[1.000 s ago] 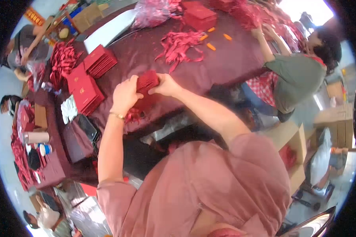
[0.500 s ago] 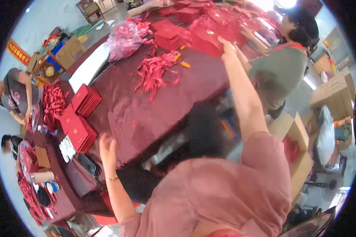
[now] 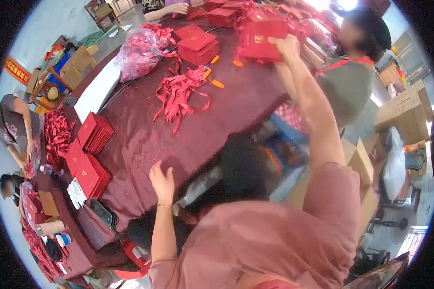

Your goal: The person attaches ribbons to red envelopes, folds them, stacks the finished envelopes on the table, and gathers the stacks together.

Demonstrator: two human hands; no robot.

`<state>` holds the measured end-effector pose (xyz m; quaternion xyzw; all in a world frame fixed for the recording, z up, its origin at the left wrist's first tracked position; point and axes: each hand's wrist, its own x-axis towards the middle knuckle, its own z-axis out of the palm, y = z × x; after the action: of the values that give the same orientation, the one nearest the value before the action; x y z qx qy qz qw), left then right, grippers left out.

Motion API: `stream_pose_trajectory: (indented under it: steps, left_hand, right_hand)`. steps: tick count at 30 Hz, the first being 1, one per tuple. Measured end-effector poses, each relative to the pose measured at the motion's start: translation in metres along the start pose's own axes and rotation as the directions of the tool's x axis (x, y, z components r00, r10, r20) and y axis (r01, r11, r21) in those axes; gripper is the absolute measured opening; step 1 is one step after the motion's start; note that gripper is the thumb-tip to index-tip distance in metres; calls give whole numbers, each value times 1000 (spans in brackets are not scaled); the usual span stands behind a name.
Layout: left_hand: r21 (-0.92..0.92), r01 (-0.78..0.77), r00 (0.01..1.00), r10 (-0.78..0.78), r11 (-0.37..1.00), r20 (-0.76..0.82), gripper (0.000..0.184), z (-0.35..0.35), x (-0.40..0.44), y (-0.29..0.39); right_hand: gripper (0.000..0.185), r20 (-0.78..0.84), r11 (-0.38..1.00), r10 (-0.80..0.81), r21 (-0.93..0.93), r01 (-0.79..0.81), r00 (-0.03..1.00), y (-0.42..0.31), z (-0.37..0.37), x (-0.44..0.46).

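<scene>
My right hand (image 3: 288, 48) is stretched out to the far right part of the table and grips the edge of a red box (image 3: 261, 40) with a gold emblem. My left hand (image 3: 162, 182) is raised at the table's near edge, fingers apart, holding nothing. Between my hands, farther back, lies a tangle of red ribbons (image 3: 181, 94). Beyond it stands a stack of red boxes (image 3: 197, 47). More red boxes (image 3: 91, 174) lie in stacks on the left, with a row of red boxes (image 3: 95, 133) behind them.
A dark red cloth covers the table (image 3: 130, 154). Orange cutters (image 3: 217, 84) lie near the ribbons. A plastic bag (image 3: 139, 53), a white board (image 3: 95, 89) and a black phone-like case (image 3: 102, 213) are also there. A co-worker (image 3: 345, 86) works at the right; open carton (image 3: 359, 164) beside me.
My hands have parted from the small red bundle between them. My right hand has reached far right and now holds a red box. My left hand has opened. The view has shifted.
</scene>
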<state>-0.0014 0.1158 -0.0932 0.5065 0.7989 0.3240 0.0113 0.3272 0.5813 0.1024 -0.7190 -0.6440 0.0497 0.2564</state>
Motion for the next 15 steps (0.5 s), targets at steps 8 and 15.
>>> stream_pose_trajectory:
  steps: [8,15]
  left_hand:
    - [252,-89,996,92,964,-1,41,46,0,29]
    - [300,-69,997,58,952,45,38,45,4,35]
  right_hand:
    - [43,-36,896,-359,-294,333,933,-39,5,17]
    - [35,-140,859,-494,-231,457,858,-51,56,62]
